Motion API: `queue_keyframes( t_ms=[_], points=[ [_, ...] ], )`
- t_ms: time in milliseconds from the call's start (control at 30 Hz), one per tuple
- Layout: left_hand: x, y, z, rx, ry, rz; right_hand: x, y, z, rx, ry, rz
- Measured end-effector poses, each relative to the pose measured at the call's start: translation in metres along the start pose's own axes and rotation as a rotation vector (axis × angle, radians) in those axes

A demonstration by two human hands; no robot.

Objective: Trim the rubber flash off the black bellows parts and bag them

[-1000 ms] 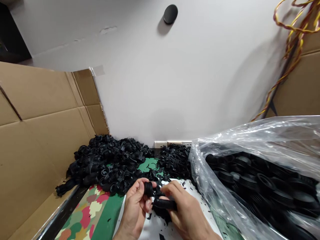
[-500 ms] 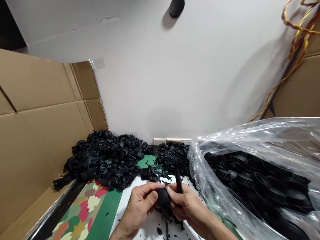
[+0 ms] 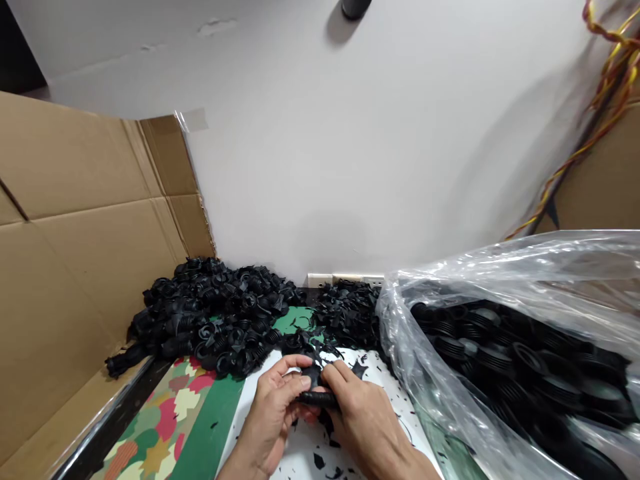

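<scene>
A black rubber part (image 3: 314, 371) is between my two hands, above a white sheet (image 3: 300, 460). My left hand (image 3: 273, 413) pinches its left side between thumb and fingers. Curled over its right side is my right hand (image 3: 363, 413), back of the hand up, fingertips pressed to the part. A short dark rod-like piece (image 3: 318, 399) lies level below the fingers, running into my right palm. Whether it is a tool handle or belongs to the part, I cannot tell. My fingers hide much of both.
Ribbed black rubber parts (image 3: 220, 313) are heaped at left, beside a cardboard wall (image 3: 75, 267). Black scraps (image 3: 347, 313) are piled under the wall sockets (image 3: 345, 280). At right, a clear plastic bag (image 3: 400, 333) holds several more black parts. Small scraps dot the white sheet.
My right hand has turned over, from thumb side up to back up. The upright black stick in it no longer stands up. The rounded part now shows as a flatter piece.
</scene>
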State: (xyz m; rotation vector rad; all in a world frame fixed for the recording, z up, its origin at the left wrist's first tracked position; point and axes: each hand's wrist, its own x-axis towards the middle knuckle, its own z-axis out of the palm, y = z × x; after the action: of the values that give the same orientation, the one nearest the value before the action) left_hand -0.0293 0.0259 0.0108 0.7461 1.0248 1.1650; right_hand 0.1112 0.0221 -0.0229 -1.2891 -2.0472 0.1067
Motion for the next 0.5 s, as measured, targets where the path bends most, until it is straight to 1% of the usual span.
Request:
queue_keyframes(
  t_ms=[33, 100, 233, 300, 400, 500],
  points=[
    [-0.001, 0.001, 0.001, 0.013, -0.022, -0.014, 0.0, 0.0, 0.002, -0.002, -0.008, -0.028],
    [-0.002, 0.001, 0.003, 0.02, -0.02, -0.028, 0.0, 0.0, 0.002, 0.034, -0.009, -0.081],
    [0.0, -0.004, 0.006, -0.029, 0.087, 0.038, 0.001, -0.006, 0.0, 0.016, 0.044, -0.202],
    [0.002, -0.009, 0.005, -0.041, 0.153, 0.088, 0.0, -0.01, 0.004, -0.022, 0.081, -0.264],
    [0.006, -0.013, 0.003, -0.049, 0.258, 0.142, -0.008, -0.017, 0.022, -0.047, 0.175, -0.329],
    [0.011, -0.01, -0.004, -0.078, 0.333, 0.172, -0.017, -0.024, 0.044, -0.013, 0.175, -0.359]
  ],
)
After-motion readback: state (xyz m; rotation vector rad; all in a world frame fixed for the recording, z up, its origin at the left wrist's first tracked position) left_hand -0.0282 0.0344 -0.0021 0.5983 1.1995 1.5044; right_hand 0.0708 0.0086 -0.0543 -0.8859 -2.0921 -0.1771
